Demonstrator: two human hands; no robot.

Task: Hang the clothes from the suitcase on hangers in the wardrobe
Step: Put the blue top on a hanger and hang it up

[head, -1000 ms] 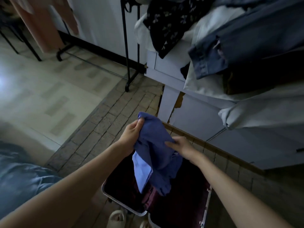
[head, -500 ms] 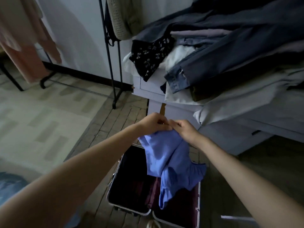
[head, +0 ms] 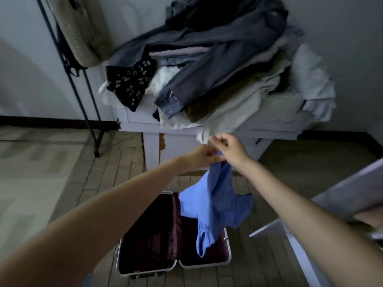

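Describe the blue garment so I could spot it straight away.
Start at the open suitcase on the brick floor. Just above it, the left hand and right hand hold up a blue shirt. It hangs alone, the only bright blue cloth, unlike the grey pile behind.

Both hands raised in front, holding a crumpled blue fabric garment [head: 217, 201] by its top edge. Left hand [head: 202, 156] pinches the top of the cloth; right hand [head: 230, 150] just beside it, fingers curled on the same edge, the two hands touching or nearly so. Garment hangs down over an open silver-framed suitcase with dark maroon lining [head: 174, 235] lying flat on the brick-pattern floor [head: 116, 179]. Behind the hands, a pale low table [head: 149, 141] against the wall, heaped with a pile of folded clothes, grey, denim, white and black floral [head: 207, 79]. Black metal clothes rack [head: 87, 104] at left, a beige knitted item [head: 80, 32] hanging on it. Pale panel edge [head: 342, 195] at right.
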